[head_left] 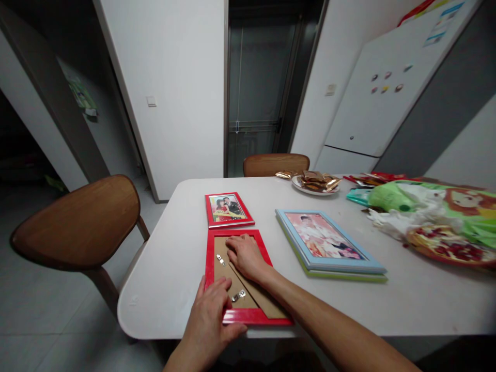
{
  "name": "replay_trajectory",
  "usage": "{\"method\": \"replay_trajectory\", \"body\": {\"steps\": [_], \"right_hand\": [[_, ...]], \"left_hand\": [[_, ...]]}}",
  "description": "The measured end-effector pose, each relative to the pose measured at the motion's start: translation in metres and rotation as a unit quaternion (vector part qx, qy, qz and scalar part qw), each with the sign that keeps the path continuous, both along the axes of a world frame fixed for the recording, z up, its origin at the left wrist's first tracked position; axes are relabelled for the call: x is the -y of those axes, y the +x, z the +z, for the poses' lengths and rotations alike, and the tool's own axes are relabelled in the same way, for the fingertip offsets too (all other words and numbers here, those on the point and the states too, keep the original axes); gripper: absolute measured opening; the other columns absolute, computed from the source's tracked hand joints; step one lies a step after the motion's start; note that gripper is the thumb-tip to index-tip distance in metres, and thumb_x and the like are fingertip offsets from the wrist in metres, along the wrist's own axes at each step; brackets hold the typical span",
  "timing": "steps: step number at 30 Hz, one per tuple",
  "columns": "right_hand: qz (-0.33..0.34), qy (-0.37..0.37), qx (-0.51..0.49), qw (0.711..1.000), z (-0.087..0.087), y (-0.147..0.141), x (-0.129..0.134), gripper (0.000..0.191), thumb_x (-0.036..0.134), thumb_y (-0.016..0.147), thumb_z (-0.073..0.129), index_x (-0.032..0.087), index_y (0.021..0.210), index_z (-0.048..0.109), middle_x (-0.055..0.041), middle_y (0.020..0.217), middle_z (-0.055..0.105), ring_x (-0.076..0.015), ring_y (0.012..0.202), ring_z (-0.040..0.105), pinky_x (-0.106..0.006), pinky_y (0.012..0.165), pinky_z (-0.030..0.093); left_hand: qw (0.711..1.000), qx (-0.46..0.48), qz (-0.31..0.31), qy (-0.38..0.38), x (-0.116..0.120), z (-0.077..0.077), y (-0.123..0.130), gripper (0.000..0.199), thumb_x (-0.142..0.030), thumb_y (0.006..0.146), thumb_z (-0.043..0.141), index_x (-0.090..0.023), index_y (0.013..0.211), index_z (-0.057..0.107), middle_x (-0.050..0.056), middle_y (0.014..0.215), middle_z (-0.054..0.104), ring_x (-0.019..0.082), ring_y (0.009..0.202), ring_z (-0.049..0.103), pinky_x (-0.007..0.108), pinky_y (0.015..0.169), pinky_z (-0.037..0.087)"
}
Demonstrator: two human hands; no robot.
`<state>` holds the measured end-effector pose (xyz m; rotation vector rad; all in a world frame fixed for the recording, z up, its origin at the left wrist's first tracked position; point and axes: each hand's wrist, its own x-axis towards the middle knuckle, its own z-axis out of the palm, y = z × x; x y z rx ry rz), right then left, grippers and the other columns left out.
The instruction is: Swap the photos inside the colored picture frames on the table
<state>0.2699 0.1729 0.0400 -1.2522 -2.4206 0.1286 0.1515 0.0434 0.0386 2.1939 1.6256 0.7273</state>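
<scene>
A red picture frame (pixel 211 258) lies face down near the table's front edge, its brown backing board (pixel 220 279) and metal clips (pixel 238 296) showing. My left hand (pixel 211 315) grips the frame's near left corner, thumb along the front edge and fingers over the left side. Across the far part of the backing board rests my right hand (pixel 246 256), its fingers slightly bent and touching the board; the palm side is hidden. The board's near right corner overlaps the red rim. Just beyond is a smaller red frame (pixel 228 209) with a couple's photo, face up.
To the right, a blue frame (pixel 329 243) lies on a green one (pixel 349 276). Farther back stands a plate (pixel 329 193) of wrapped snacks, with a green bag (pixel 406 194) and a dish of red pieces (pixel 457 245) at the right. Wooden chairs (pixel 81 222) flank the white table (pixel 166 258).
</scene>
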Motion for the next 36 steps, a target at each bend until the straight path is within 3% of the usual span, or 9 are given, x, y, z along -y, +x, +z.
{"method": "replay_trajectory", "body": {"steps": [7, 14, 21, 26, 28, 31, 36], "right_hand": [[0.023, -0.036, -0.025, 0.999, 0.007, 0.012, 0.012, 0.029, 0.027, 0.078, 0.045, 0.017, 0.102, 0.056, -0.0081, 0.104, 0.056, -0.0194, 0.095, 0.045, -0.03, 0.079, 0.031], [0.01, -0.065, 0.018, 0.998, 0.013, 0.041, 0.049, 0.032, 0.041, 0.071, 0.052, 0.02, 0.094, 0.059, -0.0069, 0.092, 0.053, -0.0187, 0.085, 0.046, -0.029, 0.073, 0.032], [-0.008, -0.092, -0.031, 0.995, 0.008, 0.035, 0.051, 0.031, 0.025, 0.067, 0.052, 0.018, 0.097, 0.057, -0.0067, 0.088, 0.052, -0.0169, 0.081, 0.046, -0.026, 0.071, 0.034], [-0.005, -0.107, -0.049, 0.993, 0.03, 0.038, 0.048, 0.036, 0.023, 0.063, 0.053, 0.016, 0.098, 0.059, -0.0074, 0.088, 0.055, -0.0178, 0.083, 0.048, -0.026, 0.072, 0.035], [-0.004, -0.109, -0.055, 0.992, 0.043, 0.037, 0.05, 0.036, 0.022, 0.062, 0.054, 0.016, 0.098, 0.059, -0.0073, 0.089, 0.056, -0.0175, 0.083, 0.048, -0.026, 0.073, 0.035], [0.01, -0.11, -0.068, 0.992, 0.057, 0.028, 0.056, 0.035, 0.021, 0.063, 0.054, 0.017, 0.097, 0.06, -0.0071, 0.09, 0.056, -0.0173, 0.084, 0.049, -0.026, 0.074, 0.036], [0.036, -0.111, -0.115, 0.986, 0.057, 0.007, 0.065, 0.029, 0.025, 0.068, 0.054, 0.017, 0.096, 0.06, -0.0068, 0.093, 0.056, -0.0174, 0.087, 0.049, -0.028, 0.077, 0.037]], "left_hand": [[1.0, -0.01, 0.003, 0.006, 0.001, 0.0, 0.0, 0.028, -0.027, 0.052, 0.071, -0.019, 0.071, 0.051, 0.012, 0.115, 0.054, 0.026, 0.11, 0.046, 0.053, 0.099, 0.019], [1.0, -0.014, 0.003, 0.009, 0.001, 0.0, 0.002, 0.029, -0.025, 0.053, 0.07, -0.018, 0.075, 0.053, 0.012, 0.113, 0.055, 0.026, 0.11, 0.046, 0.053, 0.099, 0.02], [1.0, 0.025, -0.001, 0.013, 0.001, -0.005, -0.004, 0.035, -0.032, 0.056, 0.068, -0.019, 0.085, 0.054, 0.012, 0.119, 0.05, 0.028, 0.113, 0.042, 0.054, 0.098, 0.021], [0.987, 0.143, 0.071, 0.01, -0.001, 0.003, -0.011, 0.041, -0.028, 0.067, 0.058, -0.017, 0.105, 0.049, 0.013, 0.13, 0.037, 0.025, 0.119, 0.034, 0.044, 0.097, 0.03], [0.979, 0.181, 0.098, 0.001, -0.003, 0.008, -0.012, 0.045, -0.027, 0.067, 0.057, -0.016, 0.109, 0.046, 0.013, 0.126, 0.042, 0.025, 0.116, 0.039, 0.043, 0.096, 0.031], [0.969, 0.23, 0.092, -0.021, -0.005, 0.016, -0.015, 0.046, -0.029, 0.071, 0.053, -0.017, 0.114, 0.043, 0.01, 0.117, 0.051, 0.023, 0.107, 0.048, 0.039, 0.092, 0.038], [0.96, 0.256, 0.111, -0.023, -0.007, 0.023, -0.038, 0.047, -0.033, 0.073, 0.05, -0.016, 0.117, 0.043, 0.008, 0.12, 0.05, 0.021, 0.11, 0.046, 0.037, 0.095, 0.034]]}}
